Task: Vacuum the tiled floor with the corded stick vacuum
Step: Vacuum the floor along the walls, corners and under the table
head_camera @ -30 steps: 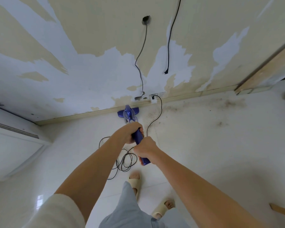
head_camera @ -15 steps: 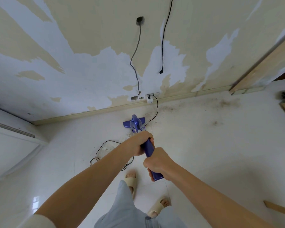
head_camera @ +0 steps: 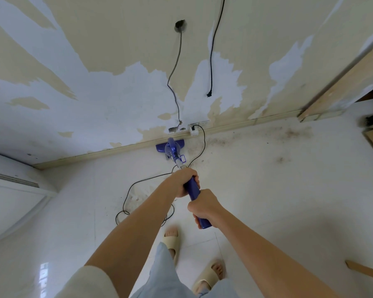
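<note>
Both hands hold the blue stick vacuum (head_camera: 174, 152) by its handle; the left hand (head_camera: 184, 183) has its grip curled round the upper part, the right hand (head_camera: 203, 206) wraps the end; the vacuum head sits on the tiled floor (head_camera: 267, 190) against the skirting board (head_camera: 121, 149); its black cord (head_camera: 138, 183) loops across the floor.

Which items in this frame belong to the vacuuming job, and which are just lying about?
Part of the job:
- blue stick vacuum, head at the skirting
- its black cord, plugged into the wall socket
- left hand and right hand, both gripping the handle
- dirty floor patch

Lying about:
- wooden strip
- dangling black cable
- white unit at left
</note>
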{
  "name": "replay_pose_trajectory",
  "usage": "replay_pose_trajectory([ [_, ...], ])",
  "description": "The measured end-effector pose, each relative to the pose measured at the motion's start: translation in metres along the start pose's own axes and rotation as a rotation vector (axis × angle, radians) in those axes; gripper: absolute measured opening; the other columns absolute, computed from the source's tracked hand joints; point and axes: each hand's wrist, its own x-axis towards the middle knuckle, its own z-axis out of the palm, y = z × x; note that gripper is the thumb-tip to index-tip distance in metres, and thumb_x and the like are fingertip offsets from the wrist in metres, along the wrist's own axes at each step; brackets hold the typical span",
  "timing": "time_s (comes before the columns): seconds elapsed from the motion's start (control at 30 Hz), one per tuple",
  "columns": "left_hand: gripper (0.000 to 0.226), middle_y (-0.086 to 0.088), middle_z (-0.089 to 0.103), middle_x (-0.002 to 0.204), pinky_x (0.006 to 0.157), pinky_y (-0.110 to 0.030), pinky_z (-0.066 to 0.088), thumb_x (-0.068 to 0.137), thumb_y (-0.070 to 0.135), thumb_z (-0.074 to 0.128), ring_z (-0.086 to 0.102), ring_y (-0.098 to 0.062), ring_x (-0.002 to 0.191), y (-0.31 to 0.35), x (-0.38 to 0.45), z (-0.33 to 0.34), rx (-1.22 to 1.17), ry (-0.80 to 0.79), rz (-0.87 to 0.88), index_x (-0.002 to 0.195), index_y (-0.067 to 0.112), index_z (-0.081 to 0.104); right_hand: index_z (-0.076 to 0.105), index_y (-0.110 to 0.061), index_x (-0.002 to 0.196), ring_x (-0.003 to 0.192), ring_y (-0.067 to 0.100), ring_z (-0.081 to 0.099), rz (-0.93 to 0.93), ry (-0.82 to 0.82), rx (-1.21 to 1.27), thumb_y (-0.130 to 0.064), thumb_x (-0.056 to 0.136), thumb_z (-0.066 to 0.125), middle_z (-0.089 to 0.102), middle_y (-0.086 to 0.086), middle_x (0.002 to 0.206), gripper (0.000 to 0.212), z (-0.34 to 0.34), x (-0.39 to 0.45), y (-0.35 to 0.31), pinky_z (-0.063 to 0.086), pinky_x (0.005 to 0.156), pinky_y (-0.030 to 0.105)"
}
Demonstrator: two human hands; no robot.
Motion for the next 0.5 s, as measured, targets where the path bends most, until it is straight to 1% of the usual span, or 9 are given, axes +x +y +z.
replay_pose_trajectory([
  [0.1,0.022,-0.005,0.045,0.058,0.058,-0.026,0.042,0.090,-0.001,0.044,0.042,-0.015,0.055,0.001,0.002,0.004,0.005,-0.015,0.011,0.070,0.009,0.044,0.047,-0.007,0.092,0.044,0.016,0.049,0.005,-0.008,-0.007,0.002,0.079,0.049,0.052,0.008,0.066,0.016,-0.008,-0.001,-0.001,0.044,0.042,0.023],
  [0.2,0.022,-0.005,0.045,0.059,0.059,-0.027,0.043,0.090,0.000,0.045,0.041,-0.015,0.055,0.001,0.002,0.012,0.025,-0.024,0.012,0.070,0.009,0.045,0.048,-0.006,0.096,0.044,0.016,0.050,0.006,0.008,-0.044,0.001,0.080,0.050,0.053,0.009,0.066,0.018,-0.015,-0.003,0.000,0.045,0.043,0.024],
  [0.33,0.019,-0.006,0.045,0.059,0.059,-0.026,0.042,0.090,-0.001,0.045,0.040,-0.016,0.056,0.002,0.000,0.036,0.065,-0.040,0.021,0.073,0.008,0.045,0.049,-0.004,0.093,0.043,0.017,0.049,0.001,0.049,-0.059,0.003,0.080,0.049,0.053,0.009,0.064,0.014,-0.038,-0.008,0.005,0.043,0.040,0.023],
  [0.5,0.022,-0.007,0.044,0.061,0.059,-0.026,0.041,0.090,-0.001,0.044,0.040,-0.016,0.055,-0.026,-0.009,0.074,0.076,-0.088,-0.007,0.070,0.008,0.045,0.046,-0.004,0.093,0.037,0.015,0.046,0.050,0.020,-0.020,0.003,0.082,0.048,0.051,0.010,0.060,0.013,-0.066,-0.035,0.034,0.040,0.037,0.019],
])
